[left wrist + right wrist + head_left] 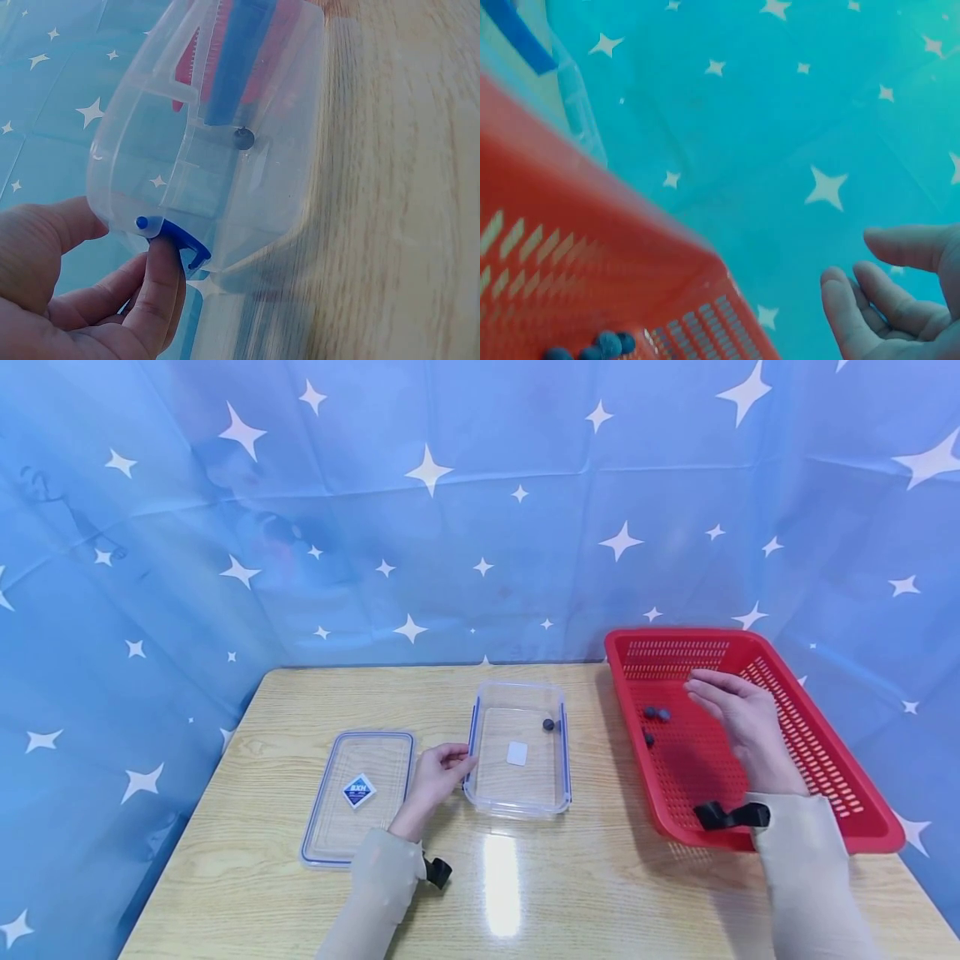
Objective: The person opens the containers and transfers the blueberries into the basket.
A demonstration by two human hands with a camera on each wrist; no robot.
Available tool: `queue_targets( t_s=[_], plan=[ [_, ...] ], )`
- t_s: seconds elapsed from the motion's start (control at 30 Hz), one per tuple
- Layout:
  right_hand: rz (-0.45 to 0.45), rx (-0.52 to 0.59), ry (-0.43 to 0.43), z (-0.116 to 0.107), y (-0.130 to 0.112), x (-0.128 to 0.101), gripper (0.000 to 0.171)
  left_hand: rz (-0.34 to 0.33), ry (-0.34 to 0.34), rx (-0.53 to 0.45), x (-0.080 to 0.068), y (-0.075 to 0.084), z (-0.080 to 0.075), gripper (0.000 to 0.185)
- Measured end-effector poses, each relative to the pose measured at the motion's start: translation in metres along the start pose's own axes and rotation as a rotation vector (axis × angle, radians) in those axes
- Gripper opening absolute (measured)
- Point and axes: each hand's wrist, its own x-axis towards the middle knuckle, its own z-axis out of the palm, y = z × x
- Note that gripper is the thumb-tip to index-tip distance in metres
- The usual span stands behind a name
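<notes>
A clear plastic box (536,785) with blue side clips stands on the table, one blueberry (548,724) inside near its right wall. At the box's left side, my left hand (437,777) pinches the edge; the left wrist view shows thumb and fingers about the rim beside a blue clip (191,246). Over the red basket (832,760) is my right hand (742,722), its fingers loosely bent and apart from the thumb, with nothing visible between them. Several blueberries (609,344) lie on the basket's floor, to the left of that hand.
Left of the box, a clear lid (330,818) with a blue seal and a blue diamond label lies flat on the wooden table (240,877). A blue star-patterned cloth (450,527) hangs behind the table. The basket's raised walls stand around the blueberries.
</notes>
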Motion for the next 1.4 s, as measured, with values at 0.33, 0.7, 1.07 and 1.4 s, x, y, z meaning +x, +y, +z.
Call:
queue_targets(
  t_s=[0.33,0.7,1.07,1.4],
  plan=[
    [-0.006,0.019,-0.032,0.043,0.008,-0.007,0.018,0.005,-0.004,-0.015,0.000,-0.001,0.001,0.028],
    [0.010,-0.304,0.000,0.088,0.037,-0.019,0.045,-0.013,-0.005,-0.016,0.000,0.000,0.000,0.028],
    [0.003,-0.338,-0.029,0.123,0.056,-0.030,0.046,-0.010,-0.005,-0.024,0.000,-0.003,-0.001,0.028],
    [0.006,-0.276,-0.033,0.142,0.111,-0.020,0.048,-0.004,-0.011,-0.035,0.000,-0.001,-0.002,0.030]
  ],
)
